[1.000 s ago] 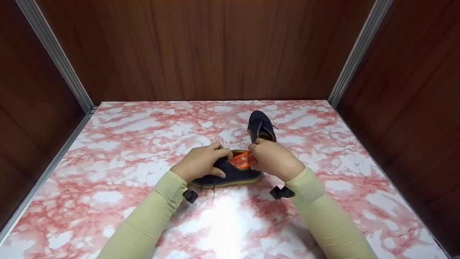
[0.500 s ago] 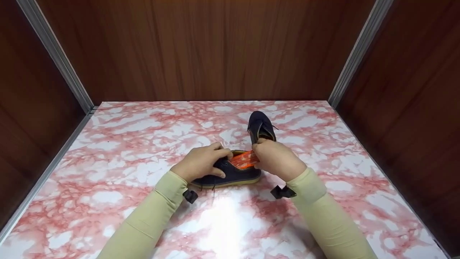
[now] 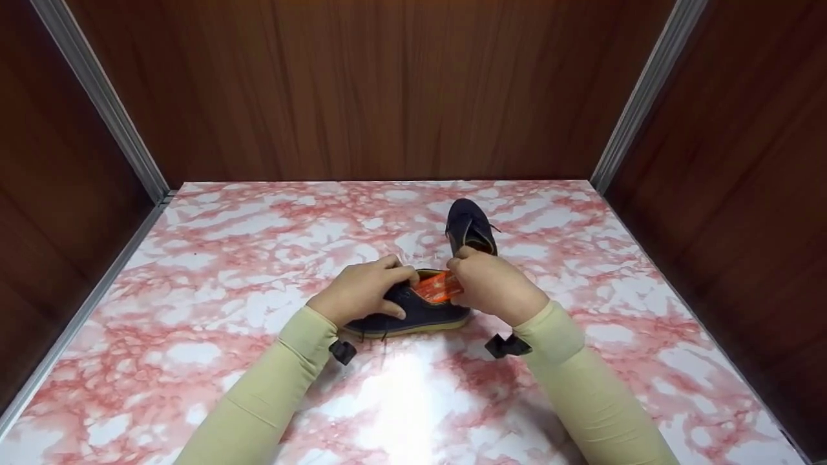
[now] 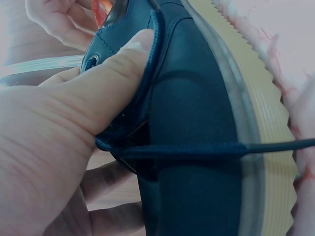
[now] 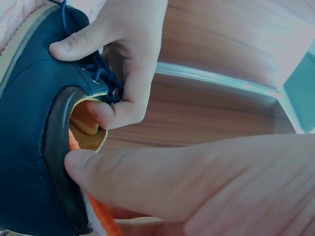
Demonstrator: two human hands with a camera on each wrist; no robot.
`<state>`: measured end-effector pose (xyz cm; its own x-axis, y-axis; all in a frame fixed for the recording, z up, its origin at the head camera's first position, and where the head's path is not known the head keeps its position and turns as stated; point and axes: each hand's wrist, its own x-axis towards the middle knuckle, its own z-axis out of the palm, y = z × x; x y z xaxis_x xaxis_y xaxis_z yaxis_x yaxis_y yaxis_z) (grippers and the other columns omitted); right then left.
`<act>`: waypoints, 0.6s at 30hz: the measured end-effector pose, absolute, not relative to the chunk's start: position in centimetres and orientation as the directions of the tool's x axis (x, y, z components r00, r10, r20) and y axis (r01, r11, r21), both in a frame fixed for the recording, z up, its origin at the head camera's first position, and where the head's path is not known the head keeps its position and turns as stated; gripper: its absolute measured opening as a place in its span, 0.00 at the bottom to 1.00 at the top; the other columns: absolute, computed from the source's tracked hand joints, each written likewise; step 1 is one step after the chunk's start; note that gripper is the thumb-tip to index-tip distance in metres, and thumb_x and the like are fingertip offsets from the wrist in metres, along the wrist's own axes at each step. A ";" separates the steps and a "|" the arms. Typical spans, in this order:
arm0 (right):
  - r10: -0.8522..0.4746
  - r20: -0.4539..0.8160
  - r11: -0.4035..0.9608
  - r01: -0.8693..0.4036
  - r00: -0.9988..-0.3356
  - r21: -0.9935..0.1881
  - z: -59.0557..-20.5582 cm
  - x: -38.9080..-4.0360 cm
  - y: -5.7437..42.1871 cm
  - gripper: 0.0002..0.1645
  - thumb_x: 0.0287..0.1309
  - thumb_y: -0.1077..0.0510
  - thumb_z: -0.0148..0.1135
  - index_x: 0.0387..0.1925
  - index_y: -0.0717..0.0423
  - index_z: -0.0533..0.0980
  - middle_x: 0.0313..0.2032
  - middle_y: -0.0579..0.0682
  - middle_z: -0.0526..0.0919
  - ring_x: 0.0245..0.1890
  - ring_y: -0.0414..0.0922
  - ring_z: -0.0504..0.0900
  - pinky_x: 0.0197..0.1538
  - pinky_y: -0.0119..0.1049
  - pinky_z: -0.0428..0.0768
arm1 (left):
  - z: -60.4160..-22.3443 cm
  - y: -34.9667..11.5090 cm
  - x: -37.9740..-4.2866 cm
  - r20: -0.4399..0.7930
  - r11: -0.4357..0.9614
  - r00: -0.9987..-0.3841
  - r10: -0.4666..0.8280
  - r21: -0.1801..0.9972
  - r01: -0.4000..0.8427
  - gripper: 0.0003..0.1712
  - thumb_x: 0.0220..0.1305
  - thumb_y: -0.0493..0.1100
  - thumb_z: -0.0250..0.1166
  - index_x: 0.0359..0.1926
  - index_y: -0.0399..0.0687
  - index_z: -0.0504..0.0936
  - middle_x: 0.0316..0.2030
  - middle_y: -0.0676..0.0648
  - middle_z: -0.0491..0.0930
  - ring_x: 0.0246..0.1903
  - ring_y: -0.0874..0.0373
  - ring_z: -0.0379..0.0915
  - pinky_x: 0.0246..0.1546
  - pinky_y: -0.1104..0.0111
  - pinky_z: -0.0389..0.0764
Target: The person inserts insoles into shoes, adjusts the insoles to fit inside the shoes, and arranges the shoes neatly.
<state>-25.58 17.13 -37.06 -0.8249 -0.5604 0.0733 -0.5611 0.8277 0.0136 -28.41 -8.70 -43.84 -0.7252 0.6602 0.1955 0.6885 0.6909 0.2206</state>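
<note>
A dark blue lace-up shoe [image 3: 429,315] with a tan sole rests on the table, its toe to the left. My left hand [image 3: 365,294] grips it at the lacing, thumb on the near side. In the right wrist view, the left index finger hooks into the shoe's opening beside the tongue and laces [image 5: 104,73]. An orange insole [image 3: 436,288] lies partly inside the opening. My right hand [image 3: 501,286] pinches its heel end, the right thumb [image 5: 81,164] pressing against it at the shoe's collar. Its front part is hidden inside the shoe.
A second dark shoe [image 3: 466,219] stands just behind the right hand, toe pointing away. The pink-and-white marbled table [image 3: 258,219] is bounded by brown wood-look panels [image 3: 387,90] at the back and sides, with metal posts at the corners.
The right hand shifted slightly right with the insole's end half a second ago, and is now slightly back to the left. The left hand and both shoes stay in place.
</note>
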 end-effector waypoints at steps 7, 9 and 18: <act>-0.570 0.098 0.821 -0.571 -0.816 0.022 -37.1 -25.7 17.3 0.17 0.57 0.59 0.82 0.47 0.60 0.87 0.43 0.56 0.86 0.39 0.52 0.87 0.49 0.51 0.88 | -43.9 -8.7 -28.5 0.196 0.695 -0.729 0.656 0.220 0.685 0.33 0.56 0.64 0.81 0.60 0.67 0.80 0.55 0.53 0.78 0.45 0.49 0.86 0.45 0.49 0.86; -0.575 0.095 0.818 -0.575 -0.813 0.026 -37.2 -25.7 17.3 0.17 0.57 0.59 0.83 0.45 0.60 0.87 0.42 0.56 0.86 0.38 0.53 0.87 0.49 0.51 0.88 | -43.9 -8.7 -28.5 0.197 0.695 -0.729 0.655 0.222 0.684 0.33 0.55 0.64 0.81 0.60 0.67 0.80 0.55 0.53 0.79 0.45 0.50 0.86 0.45 0.49 0.86; -0.596 0.098 0.802 -0.597 -0.797 0.028 -37.3 -25.7 17.3 0.15 0.58 0.59 0.82 0.44 0.61 0.87 0.42 0.56 0.86 0.38 0.52 0.88 0.48 0.50 0.88 | -43.9 -8.7 -28.4 0.203 0.692 -0.725 0.658 0.216 0.689 0.34 0.56 0.64 0.80 0.61 0.66 0.80 0.56 0.52 0.78 0.46 0.49 0.86 0.46 0.48 0.87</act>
